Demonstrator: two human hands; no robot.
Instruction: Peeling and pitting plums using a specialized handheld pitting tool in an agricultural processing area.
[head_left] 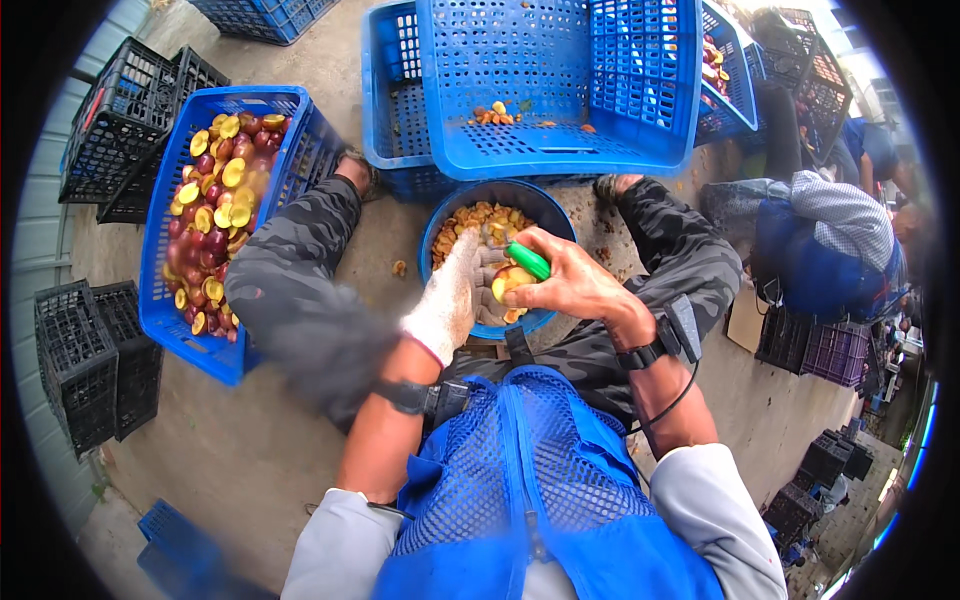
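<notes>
My left hand [450, 292], in a whitish knit glove, is closed around a cut plum half [510, 281] with yellow flesh and dark red skin. My bare right hand [570, 277] grips a small tool by its green handle [529, 260], its thumb against the plum half. The tool's working end is hidden. Both hands meet over a round blue bucket [553, 210] between my legs. Inside it lie many orange-brown plum pits or scraps [478, 220]. At my left, a blue crate [222, 370] holds red plums and yellow-fleshed halves [215, 200].
A large blue crate [560, 155] tilts toward me beyond the bucket, with a few orange scraps [493, 115] inside. Black crates [75, 365] stand by the left wall. At right, another person [820, 235] bends near a blue crate of plums [735, 95] and a purple crate [835, 352].
</notes>
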